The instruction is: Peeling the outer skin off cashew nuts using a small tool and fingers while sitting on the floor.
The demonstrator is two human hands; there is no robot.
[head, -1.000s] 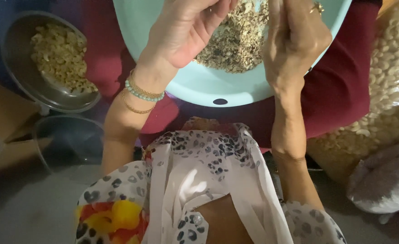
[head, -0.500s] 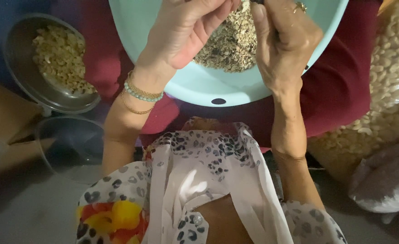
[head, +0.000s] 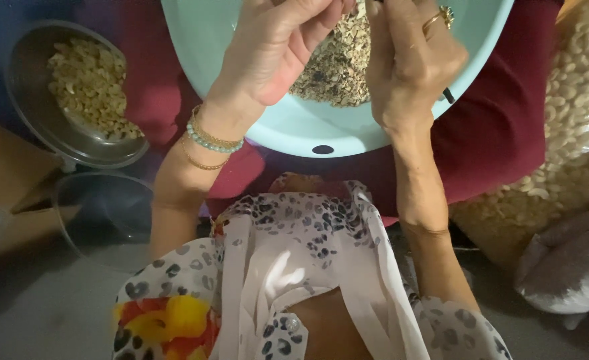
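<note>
Nearest the camera lies a spotted pale garment (head: 294, 267) over the lap. Beyond it a pale turquoise basin (head: 288, 127) rests on dark red cloth (head: 501, 133), holding a heap of brownish husks and nut pieces (head: 338, 67) toward its far side. Both hands hover over that heap: the left hand (head: 274, 47) with fingers curled inward, the right hand (head: 411, 60) closed around a thin dark tool (head: 446, 95); what the fingertips pinch is cut off at the top edge. Left of the basin stands a metal bowl of pale kernels (head: 88, 83), and right of it a clear bag of kernels (head: 574, 113)
</note>
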